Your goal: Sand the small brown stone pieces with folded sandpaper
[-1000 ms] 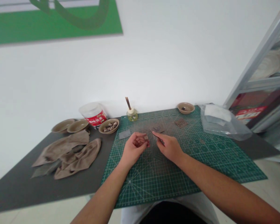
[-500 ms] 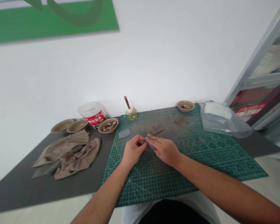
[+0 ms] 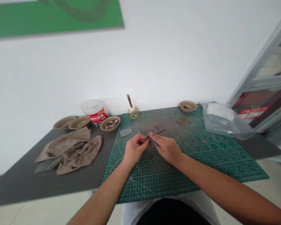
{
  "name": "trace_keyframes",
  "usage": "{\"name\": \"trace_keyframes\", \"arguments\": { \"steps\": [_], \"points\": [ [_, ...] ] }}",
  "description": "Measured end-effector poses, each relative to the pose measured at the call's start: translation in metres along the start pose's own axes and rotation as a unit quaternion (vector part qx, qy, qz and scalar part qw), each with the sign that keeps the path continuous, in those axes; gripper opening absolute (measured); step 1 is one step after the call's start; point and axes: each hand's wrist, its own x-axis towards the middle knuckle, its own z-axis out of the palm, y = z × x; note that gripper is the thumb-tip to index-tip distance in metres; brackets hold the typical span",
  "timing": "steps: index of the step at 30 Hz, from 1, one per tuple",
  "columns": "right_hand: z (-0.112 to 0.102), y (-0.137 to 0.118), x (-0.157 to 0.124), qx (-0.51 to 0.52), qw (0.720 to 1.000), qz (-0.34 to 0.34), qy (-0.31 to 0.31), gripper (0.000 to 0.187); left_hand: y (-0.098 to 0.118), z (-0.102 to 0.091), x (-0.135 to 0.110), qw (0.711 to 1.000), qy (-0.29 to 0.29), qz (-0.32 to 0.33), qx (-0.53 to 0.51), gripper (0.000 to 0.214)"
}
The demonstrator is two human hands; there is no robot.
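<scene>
Over the green cutting mat (image 3: 150,184), both my hands meet at the fingertips. My left hand (image 3: 135,149) is closed in a pinch, and whatever small thing it holds is hidden by the fingers. Between the fingers and thumb of my right hand (image 3: 169,149) is a thin grey piece of sandpaper (image 3: 155,142), its edge against the left fingertips. Just beyond lies a brown sandpaper square marked 320 (image 3: 159,127). A grey rectangular sheet (image 3: 126,132) rests to the left, and a worn brown sandpaper piece (image 3: 182,121) to the right.
Left of the mat are crumpled brown cloths (image 3: 81,156), two tan bowls, a red-labelled plastic tub (image 3: 96,114) and a bowl (image 3: 108,129) of small stones. A reed diffuser (image 3: 133,112) stands by the wall. At right are another bowl (image 3: 188,110) and a clear plastic bag (image 3: 239,131).
My hands stay together, with the right fingers and the sandpaper shifted slightly against the left fingertips. The whole view has tilted a little; the objects on the table look unmoved.
</scene>
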Motion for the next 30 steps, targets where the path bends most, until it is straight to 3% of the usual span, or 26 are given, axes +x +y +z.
{"name": "trace_keyframes", "arguments": {
  "steps": [6,10,14,18,26,30],
  "points": [
    [-0.001,-0.005,0.0,0.091,0.995,0.029,0.022,0.051,0.003,0.001,-0.003,1.0,-0.003,0.011,-0.028,0.014],
    [0.0,0.0,0.002,0.133,0.986,0.098,0.013,0.047,0.003,0.0,-0.002,0.999,0.014,0.017,-0.045,0.013],
    [-0.002,0.005,0.006,0.175,0.97,0.159,0.052,0.039,-0.002,-0.003,0.001,0.998,0.046,0.03,-0.019,0.013],
    [-0.007,0.004,0.009,0.198,0.953,0.215,0.078,0.024,-0.005,-0.003,0.002,0.999,0.027,0.043,-0.017,0.012],
    [-0.009,0.001,0.01,0.181,0.963,0.196,0.046,0.011,-0.006,0.001,0.003,0.999,-0.012,0.03,-0.003,0.011],
    [-0.009,0.001,0.009,0.174,0.968,0.174,0.053,0.024,-0.008,0.002,0.003,0.999,-0.01,0.032,0.03,0.011]
  ]
}}
